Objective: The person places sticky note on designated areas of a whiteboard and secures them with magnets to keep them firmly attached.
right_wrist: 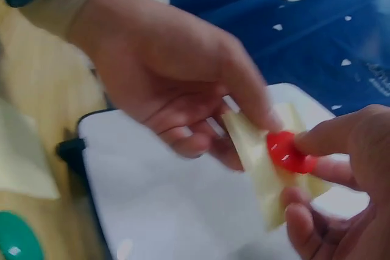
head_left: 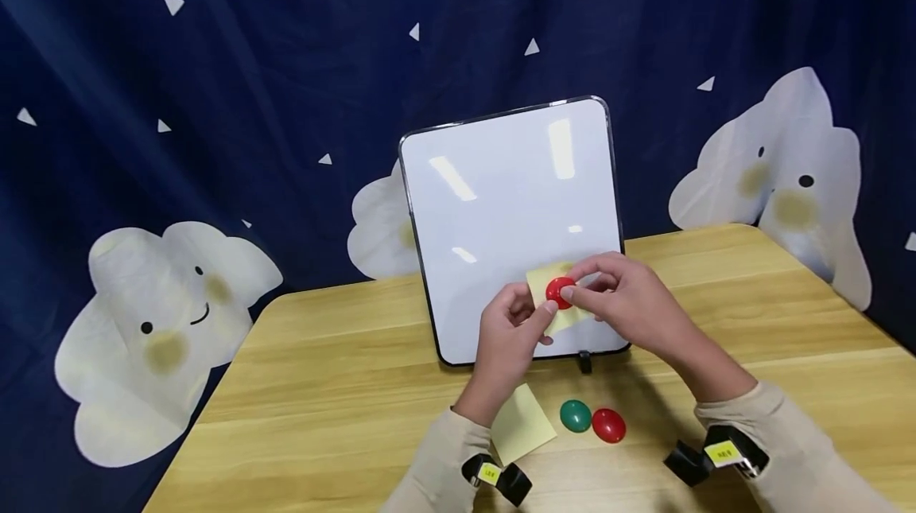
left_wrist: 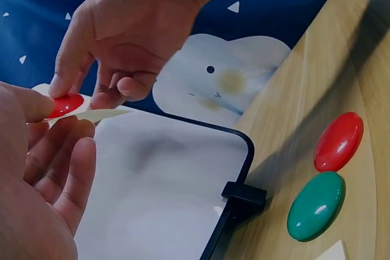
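Both hands meet in front of the lower part of a small whiteboard (head_left: 501, 203) in the head view. My left hand (head_left: 506, 334) holds a yellow sticky note (head_left: 565, 320), its thumb on the front by a glossy red round magnet (head_left: 555, 289) and its fingers behind the paper. From the other side my right hand (head_left: 630, 298) pinches the red magnet, thumb on its face. In the left wrist view the note (left_wrist: 109, 114) shows edge-on under the magnet (left_wrist: 68, 105). The right wrist view shows the magnet (right_wrist: 286, 151) lying against the note (right_wrist: 256, 175), which is bent.
On the wooden table (head_left: 322, 394), a green round magnet (head_left: 576, 416) lies beside another red one (head_left: 609, 425). Left of them is a yellow sticky note pad (head_left: 525, 425), partly covered by the left forearm. A black foot (head_left: 585, 362) supports the board; a dark blue curtain (head_left: 286, 60) hangs behind.
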A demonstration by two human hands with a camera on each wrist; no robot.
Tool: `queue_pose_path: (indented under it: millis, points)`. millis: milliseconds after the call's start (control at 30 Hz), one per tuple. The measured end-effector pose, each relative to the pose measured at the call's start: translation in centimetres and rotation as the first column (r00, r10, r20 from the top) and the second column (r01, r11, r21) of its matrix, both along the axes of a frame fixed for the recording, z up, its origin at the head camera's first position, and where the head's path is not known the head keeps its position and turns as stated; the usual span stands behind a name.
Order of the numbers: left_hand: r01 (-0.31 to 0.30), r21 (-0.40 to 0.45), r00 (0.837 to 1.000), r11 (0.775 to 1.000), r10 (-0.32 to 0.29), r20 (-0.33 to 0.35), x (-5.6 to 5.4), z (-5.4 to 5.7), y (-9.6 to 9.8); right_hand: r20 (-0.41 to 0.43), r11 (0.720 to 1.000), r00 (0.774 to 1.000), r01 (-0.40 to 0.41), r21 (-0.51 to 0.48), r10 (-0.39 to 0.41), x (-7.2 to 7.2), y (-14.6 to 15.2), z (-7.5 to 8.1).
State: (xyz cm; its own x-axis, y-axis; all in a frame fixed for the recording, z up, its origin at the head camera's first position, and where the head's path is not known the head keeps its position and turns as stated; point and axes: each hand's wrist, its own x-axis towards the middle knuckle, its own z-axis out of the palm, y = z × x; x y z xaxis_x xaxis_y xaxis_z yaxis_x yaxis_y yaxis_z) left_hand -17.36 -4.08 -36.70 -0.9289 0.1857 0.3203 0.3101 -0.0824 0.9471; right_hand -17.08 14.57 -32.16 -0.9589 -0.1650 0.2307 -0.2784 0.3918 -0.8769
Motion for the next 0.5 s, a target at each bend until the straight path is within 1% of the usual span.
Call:
queue_pose_path:
  millis: [100,200,267,367,500]
  points:
    - [-0.009,0.004,1.000,1.000,0.010,-0.020,0.0,0.0,0.5,0.013,0.998,1.000,-0.008,0.067,0.007,-0.1,0.5,1.1]
    - [-0.024,0.007,0.999,1.000,0.024,-0.037,0.1,0.0,0.7,0.005,0.994,1.000,-0.010,0.108,0.010,-0.2,0.7,1.7]
    - [-0.029,0.007,0.999,1.000,0.030,-0.043,0.1,-0.1,0.6,-0.014,0.993,1.000,-0.001,0.115,0.003,-0.2,0.6,1.6]
    - [-0.041,0.008,0.998,0.999,0.041,-0.047,0.1,-0.3,0.5,-0.034,0.996,0.999,0.008,0.091,-0.005,-0.2,0.3,1.3]
    - [-0.080,-0.003,0.996,0.997,0.079,-0.040,0.1,-0.5,0.2,-0.071,0.998,0.998,0.001,0.062,0.004,-0.2,-0.3,0.7]
